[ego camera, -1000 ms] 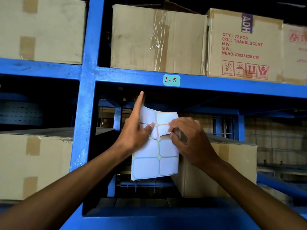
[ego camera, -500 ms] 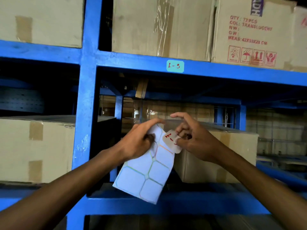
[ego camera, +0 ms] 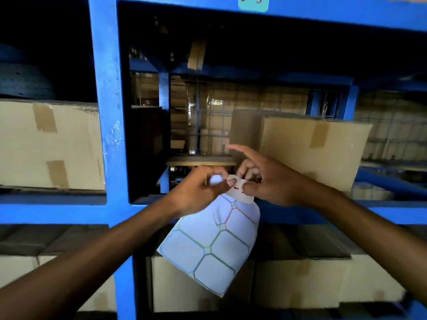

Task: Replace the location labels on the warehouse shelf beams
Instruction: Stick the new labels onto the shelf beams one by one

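Note:
My left hand (ego camera: 198, 190) pinches the top of a white sticker sheet (ego camera: 215, 248) with coloured-outlined blank labels; the sheet hangs down in front of the lower blue beam (ego camera: 57, 212). My right hand (ego camera: 265, 181) grips a small white label (ego camera: 240, 191) with red writing, peeled at the sheet's top edge; its index finger sticks out. Both thumbs touch this label. A teal label (ego camera: 253, 3) marked in red sits on the upper blue beam (ego camera: 335, 12) at the frame's top.
A blue upright post (ego camera: 111, 135) stands left of my hands. Cardboard boxes sit on the shelf at left (ego camera: 48, 144) and right (ego camera: 312, 148), and more boxes (ego camera: 300, 280) fill the level below. Wire mesh shows behind the open bay.
The view has dropped, so the teal label is now at the top edge. My hands and the sheet are lower against the rack, level with the lower beam, with the written label further off the sheet.

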A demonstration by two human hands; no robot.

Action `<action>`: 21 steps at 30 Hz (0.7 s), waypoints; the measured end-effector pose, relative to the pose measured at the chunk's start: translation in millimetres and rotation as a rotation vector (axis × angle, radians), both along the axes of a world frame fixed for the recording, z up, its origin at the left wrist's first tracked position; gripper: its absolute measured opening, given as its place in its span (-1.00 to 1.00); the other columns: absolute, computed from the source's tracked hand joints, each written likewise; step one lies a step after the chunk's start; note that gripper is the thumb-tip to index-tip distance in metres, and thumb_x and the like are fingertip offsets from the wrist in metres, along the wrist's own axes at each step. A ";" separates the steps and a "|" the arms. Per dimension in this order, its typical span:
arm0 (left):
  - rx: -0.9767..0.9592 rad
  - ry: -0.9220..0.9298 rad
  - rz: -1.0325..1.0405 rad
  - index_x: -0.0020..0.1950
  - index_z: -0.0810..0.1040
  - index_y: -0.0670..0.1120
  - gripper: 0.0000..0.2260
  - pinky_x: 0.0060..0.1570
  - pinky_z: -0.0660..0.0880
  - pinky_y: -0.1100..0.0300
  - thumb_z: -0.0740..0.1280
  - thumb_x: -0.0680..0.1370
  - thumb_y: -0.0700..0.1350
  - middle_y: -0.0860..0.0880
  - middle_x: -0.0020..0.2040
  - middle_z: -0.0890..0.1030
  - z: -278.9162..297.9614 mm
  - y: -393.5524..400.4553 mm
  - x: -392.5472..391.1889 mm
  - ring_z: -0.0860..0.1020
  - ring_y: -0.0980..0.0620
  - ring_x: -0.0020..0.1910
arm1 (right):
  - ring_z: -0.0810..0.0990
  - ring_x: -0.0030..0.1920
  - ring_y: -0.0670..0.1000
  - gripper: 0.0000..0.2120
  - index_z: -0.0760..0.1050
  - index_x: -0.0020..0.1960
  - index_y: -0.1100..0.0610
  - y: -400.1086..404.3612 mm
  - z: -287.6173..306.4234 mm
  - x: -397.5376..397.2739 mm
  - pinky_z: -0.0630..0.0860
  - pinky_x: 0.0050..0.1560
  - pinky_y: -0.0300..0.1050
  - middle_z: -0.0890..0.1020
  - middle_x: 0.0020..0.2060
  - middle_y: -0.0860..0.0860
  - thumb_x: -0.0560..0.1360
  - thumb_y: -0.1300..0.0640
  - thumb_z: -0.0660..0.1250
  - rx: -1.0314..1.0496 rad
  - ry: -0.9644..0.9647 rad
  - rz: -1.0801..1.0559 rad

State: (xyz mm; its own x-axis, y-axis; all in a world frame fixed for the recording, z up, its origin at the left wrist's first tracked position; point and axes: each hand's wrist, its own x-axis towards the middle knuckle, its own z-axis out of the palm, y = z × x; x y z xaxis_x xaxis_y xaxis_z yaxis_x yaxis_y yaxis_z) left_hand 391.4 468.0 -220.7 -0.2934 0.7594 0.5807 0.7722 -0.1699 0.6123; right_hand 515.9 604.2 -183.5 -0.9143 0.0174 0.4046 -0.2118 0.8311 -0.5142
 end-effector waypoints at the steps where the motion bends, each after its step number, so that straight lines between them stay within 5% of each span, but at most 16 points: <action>1: 0.007 0.007 0.014 -0.20 0.53 -0.24 -0.77 -0.31 0.29 0.16 0.30 0.55 -0.09 -0.14 -0.33 0.49 -7.6 0.5 -0.1 0.39 0.07 -0.34 | 0.55 -0.26 -0.16 -0.23 0.08 0.44 -0.17 1.9 -6.7 -0.2 0.50 -0.24 -0.34 0.55 -0.11 0.00 0.41 0.33 0.33 -0.023 0.005 -0.005; 7: 0.038 -0.043 0.083 -0.23 0.54 -0.20 -0.76 -0.23 0.43 0.08 0.31 0.55 -0.07 -0.20 -0.29 0.56 -59.5 2.6 3.1 0.48 0.11 -0.27 | 0.58 -0.14 -0.02 -0.35 0.25 0.39 0.03 12.6 -62.5 0.0 0.50 -0.02 -0.16 0.59 -0.13 0.09 0.40 0.38 0.37 -0.187 0.022 -0.053; 11: -0.008 -0.037 0.144 -0.19 0.57 -0.16 -0.80 -0.14 0.50 0.01 0.31 0.54 -0.06 -0.12 -0.23 0.63 -88.1 2.3 0.3 0.58 0.02 -0.21 | 0.62 -0.12 0.00 -0.62 0.48 0.13 0.00 22.1 -95.2 2.3 0.54 -0.03 -0.09 0.64 -0.16 0.11 0.39 0.29 0.43 -0.216 0.040 -0.132; 16: -0.158 0.090 0.260 -0.06 0.58 -0.06 -0.82 -0.04 0.50 0.03 0.30 0.53 0.04 -0.04 -0.10 0.65 -114.5 5.3 -9.6 0.57 -0.03 -0.04 | 0.62 -0.20 -0.11 -0.76 0.56 -0.18 -0.09 33.7 -121.2 -5.8 0.55 -0.13 -0.27 0.66 -0.23 -0.06 0.39 0.27 0.42 -0.229 0.078 -0.205; 21: -0.223 0.147 0.401 -0.04 0.56 -0.07 -0.79 -0.01 0.49 0.00 0.31 0.52 0.06 -0.06 -0.03 0.64 -123.8 1.0 -29.1 0.53 -0.07 0.03 | 0.60 -0.18 -0.08 -0.87 0.60 -0.09 0.13 50.9 -131.6 -20.5 0.52 -0.21 -0.37 0.67 -0.12 0.08 0.41 0.31 0.38 -0.178 0.127 -0.343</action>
State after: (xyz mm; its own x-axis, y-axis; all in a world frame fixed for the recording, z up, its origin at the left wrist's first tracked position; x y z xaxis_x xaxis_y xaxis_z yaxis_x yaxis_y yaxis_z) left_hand 362.3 469.1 -344.5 -0.5155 0.7139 0.4739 0.8312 0.2820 0.4792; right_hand 495.4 655.1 -315.1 -0.7863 0.3927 0.4770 -0.0088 0.7648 -0.6442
